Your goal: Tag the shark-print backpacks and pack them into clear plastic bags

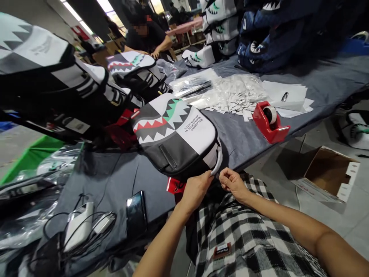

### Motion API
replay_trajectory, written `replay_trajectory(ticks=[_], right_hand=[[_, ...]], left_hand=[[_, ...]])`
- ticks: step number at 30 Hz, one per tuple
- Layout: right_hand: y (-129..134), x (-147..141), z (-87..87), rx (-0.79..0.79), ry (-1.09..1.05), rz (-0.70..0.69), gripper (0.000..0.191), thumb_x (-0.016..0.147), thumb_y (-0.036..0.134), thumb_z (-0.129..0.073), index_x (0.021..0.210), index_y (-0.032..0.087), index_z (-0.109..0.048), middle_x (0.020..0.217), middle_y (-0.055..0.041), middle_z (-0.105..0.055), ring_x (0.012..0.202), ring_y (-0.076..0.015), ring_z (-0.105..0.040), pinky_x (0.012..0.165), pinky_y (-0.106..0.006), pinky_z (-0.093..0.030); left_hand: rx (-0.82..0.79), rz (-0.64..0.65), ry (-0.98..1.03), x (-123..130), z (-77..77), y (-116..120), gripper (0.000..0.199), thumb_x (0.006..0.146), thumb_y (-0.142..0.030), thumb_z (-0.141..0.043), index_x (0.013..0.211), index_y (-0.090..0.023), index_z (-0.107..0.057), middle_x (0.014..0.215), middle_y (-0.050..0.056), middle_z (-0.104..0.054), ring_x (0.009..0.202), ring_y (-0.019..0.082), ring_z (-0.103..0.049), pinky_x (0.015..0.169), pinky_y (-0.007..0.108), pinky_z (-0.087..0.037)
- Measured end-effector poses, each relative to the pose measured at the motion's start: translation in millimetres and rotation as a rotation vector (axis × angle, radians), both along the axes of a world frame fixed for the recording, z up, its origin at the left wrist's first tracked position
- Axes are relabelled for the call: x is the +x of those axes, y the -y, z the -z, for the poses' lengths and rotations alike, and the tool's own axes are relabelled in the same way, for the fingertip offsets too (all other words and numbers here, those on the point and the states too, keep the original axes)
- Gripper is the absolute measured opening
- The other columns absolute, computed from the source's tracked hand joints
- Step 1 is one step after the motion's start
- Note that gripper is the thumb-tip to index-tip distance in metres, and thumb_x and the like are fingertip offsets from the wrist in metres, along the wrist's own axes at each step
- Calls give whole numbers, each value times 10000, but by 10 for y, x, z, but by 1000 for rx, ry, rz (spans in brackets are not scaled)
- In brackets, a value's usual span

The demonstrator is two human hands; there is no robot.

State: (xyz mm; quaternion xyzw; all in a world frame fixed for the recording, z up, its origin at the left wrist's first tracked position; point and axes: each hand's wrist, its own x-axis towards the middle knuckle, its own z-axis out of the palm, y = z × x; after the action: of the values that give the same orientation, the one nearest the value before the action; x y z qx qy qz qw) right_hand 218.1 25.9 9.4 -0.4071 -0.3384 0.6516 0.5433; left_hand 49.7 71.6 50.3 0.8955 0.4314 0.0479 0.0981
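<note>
A grey, black and white backpack [190, 144] with a shark-mouth print lies in front of me at the table's near edge. A pale grey strap [218, 159] curves down its right side. My left hand [198, 188] is closed on the lower end of this strap. Just to the right, my right hand [233, 184] has its fingers curled and pinched together. Whatever may be between those fingertips is too small to make out. A red tag [175, 186] sticks out from under the bag, left of my left hand.
Right of the bag are a red tape dispenser [271, 123] and a pile of small white tags [239, 96]. A phone [136, 215] and cabled chargers [79, 225] lie at left. Bags stand stacked behind [268, 42]. A cardboard box [325, 173] sits on the floor. A co-worker [150, 36] sits opposite.
</note>
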Motion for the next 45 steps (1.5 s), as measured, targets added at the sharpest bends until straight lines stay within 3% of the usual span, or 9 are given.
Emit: replay_trajectory(ticks=[8,14,19,24,33,36,39,45], right_hand=[[-162,-123,126,-10,89,82,529,676,679,-749,734,219,-497,510,97,-447,436,-55,-330,409,-187,-226],[-193,-155,168,-77,122,117,562,627,678,-778,668,214,-464,505,91,-453,453,-59,-374,415,-185,-257],[-176,-87,168,-83,140,31,533,648,676,-760,728,201,-531,529,69,-547,427,-61,-417,401,-186,-275],[-172,9,202,-30,133,-53,469,709,617,-747,826,185,-607,633,28,-659,457,-68,-500,419,-184,-341],[-319,-172,282,-9,8,-96,449,717,547,-754,920,195,-564,564,75,-600,471,-94,-551,432,-195,-425],[-278,-215,270,-84,-7,-70,474,726,532,-745,999,209,-531,523,106,-556,399,-87,-491,379,-182,-358],[-156,-144,205,-194,-39,-14,433,734,503,-761,949,194,-548,569,107,-525,370,-25,-362,354,-144,-221],[-31,41,17,-319,-537,-336,349,733,363,-820,954,200,-604,558,120,-415,423,-12,-176,377,-122,-109]], left_hand=[[-45,-29,-7,20,-82,24,216,979,-285,-449,1056,-193,-629,787,23,-728,655,160,-678,591,236,-379],[35,-87,51,50,-41,64,335,986,-466,-464,949,-189,-649,672,15,-693,585,154,-646,543,233,-331],[26,-167,84,68,21,49,412,1041,-382,-356,803,-196,-636,595,-5,-649,496,108,-572,520,230,-269],[-70,-196,116,89,-58,55,452,1044,-394,-328,756,-205,-622,568,-18,-617,488,103,-549,545,222,-291],[-53,-203,50,79,-3,85,356,1039,-345,-344,835,-211,-603,611,-19,-655,497,112,-579,530,221,-284],[-19,-232,66,90,22,102,302,1036,-346,-356,910,-208,-594,616,-11,-669,508,132,-617,515,225,-295],[-15,-277,108,111,33,116,258,1031,-370,-368,1013,-197,-559,634,-4,-682,516,152,-645,512,226,-332],[-143,-296,259,109,-68,120,324,1030,-394,-358,1237,-177,-480,713,4,-714,599,168,-688,572,237,-418]])
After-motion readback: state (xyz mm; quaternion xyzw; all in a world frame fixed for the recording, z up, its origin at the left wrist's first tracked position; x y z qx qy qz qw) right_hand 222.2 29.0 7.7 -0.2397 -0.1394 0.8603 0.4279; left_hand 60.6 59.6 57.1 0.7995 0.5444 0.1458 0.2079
